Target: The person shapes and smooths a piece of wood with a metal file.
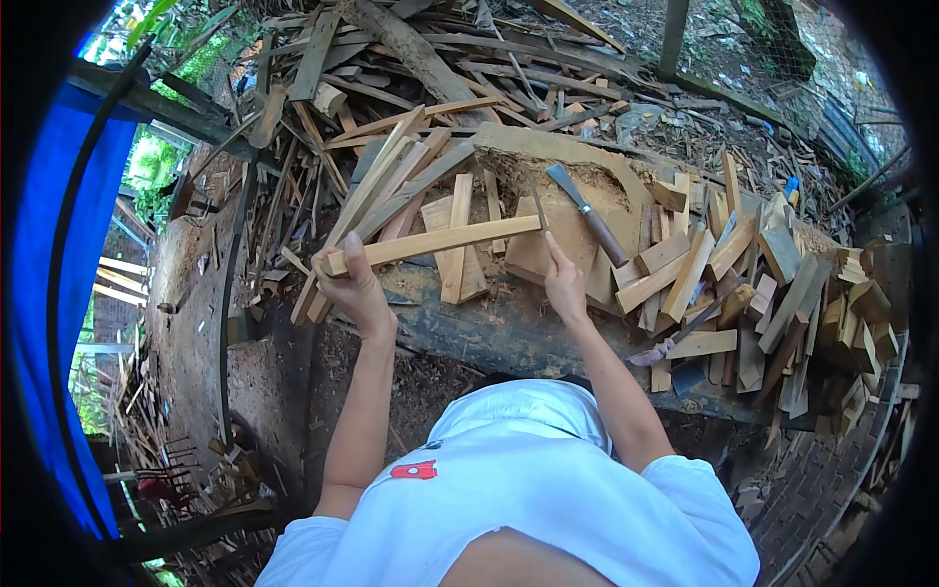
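My left hand (360,292) is closed around the near end of a long, squared wooden strip (440,242), its thumb on top. The strip reaches across to the right above the bench. My right hand (565,282) is closed, index finger stretched forward, on a thin dark-bladed tool (538,203) seen nearly edge-on. The blade stands at the strip's far end; its exact kind I cannot make out. A chisel (590,217) with a wide metal blade and brown handle lies just beyond my right hand, on a thick wooden block (548,249).
Many cut wood pieces (685,274) crowd the right side of the bench (460,328). A hollowed wooden slab (558,149) lies behind the chisel. Scrap wood (391,64) is heaped at the back, and a blue tarp (49,245) hangs at left.
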{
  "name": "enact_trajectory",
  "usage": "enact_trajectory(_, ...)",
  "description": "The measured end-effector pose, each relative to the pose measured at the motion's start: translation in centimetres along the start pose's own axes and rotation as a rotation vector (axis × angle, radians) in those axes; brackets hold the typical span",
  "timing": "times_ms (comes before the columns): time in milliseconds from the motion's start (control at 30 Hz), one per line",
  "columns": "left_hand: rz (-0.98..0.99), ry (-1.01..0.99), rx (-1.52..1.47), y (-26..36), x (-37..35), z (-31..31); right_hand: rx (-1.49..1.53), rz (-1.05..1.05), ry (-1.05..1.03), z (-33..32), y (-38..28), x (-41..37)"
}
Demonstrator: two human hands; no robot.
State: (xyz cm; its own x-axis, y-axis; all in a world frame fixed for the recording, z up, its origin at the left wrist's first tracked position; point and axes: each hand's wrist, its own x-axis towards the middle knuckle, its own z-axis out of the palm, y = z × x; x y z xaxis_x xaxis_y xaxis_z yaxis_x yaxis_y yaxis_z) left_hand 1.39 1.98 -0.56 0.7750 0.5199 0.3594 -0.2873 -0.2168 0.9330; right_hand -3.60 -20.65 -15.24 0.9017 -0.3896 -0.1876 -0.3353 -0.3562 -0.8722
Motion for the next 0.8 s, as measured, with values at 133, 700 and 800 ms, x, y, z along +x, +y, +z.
enact_trajectory(133, -0.002, -0.003, 0.025, 0.5, -0.3, 0.5, 0.063, -0.087, -0.076, 0.5, -1.4, -2.0)
enact_trajectory(700, -0.266, -0.433, -0.400, -0.3, 1.4, -2.7, -0.311, -0.064, -0.117, -2.1, 1.9, -0.4)
enact_trajectory(800, -0.238, -0.516, -0.411, 0.5, 1.6, -2.6, -0.263, -0.074, -0.105, -1.2, 4.1, 0.9)
